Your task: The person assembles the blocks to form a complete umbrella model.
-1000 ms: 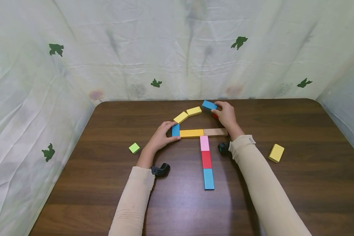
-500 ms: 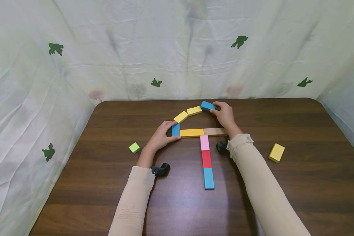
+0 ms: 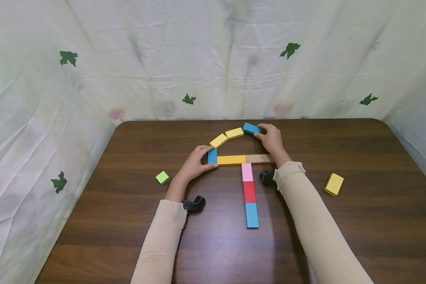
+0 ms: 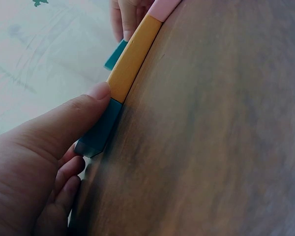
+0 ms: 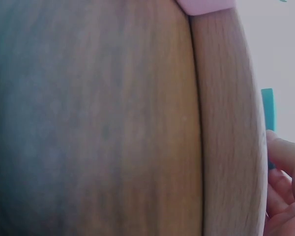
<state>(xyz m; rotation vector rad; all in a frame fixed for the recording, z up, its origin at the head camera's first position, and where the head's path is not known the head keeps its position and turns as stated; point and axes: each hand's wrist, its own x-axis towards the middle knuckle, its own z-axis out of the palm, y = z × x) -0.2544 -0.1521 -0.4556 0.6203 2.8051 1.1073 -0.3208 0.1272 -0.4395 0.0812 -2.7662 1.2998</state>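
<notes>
My left hand [image 3: 193, 163] holds a blue block [image 3: 212, 156] between thumb and fingers at the left end of a row. In the left wrist view its thumb lies along that blue block [image 4: 102, 129], beside the orange-yellow block [image 4: 135, 61]. At the far side my right hand [image 3: 272, 142] pinches another blue block [image 3: 251, 128] by its right end. That block's left end meets a slanted yellow block [image 3: 234, 133]; a second yellow block [image 3: 218, 141] continues the curve down to the left. A sliver of red shows beneath my right hand, mostly hidden.
A plain wood block [image 3: 258, 159] extends the row rightward. Below it run a pink block [image 3: 246, 172], a red block [image 3: 249, 192] and a blue one toward me. A green cube [image 3: 162, 177] lies left, a yellow block [image 3: 333, 184] right. Behind the table [image 3: 110, 221] hangs a curtain.
My right hand has shifted the far blue block slightly left, up to the yellow block's end. My left hand has stayed on its blue block.
</notes>
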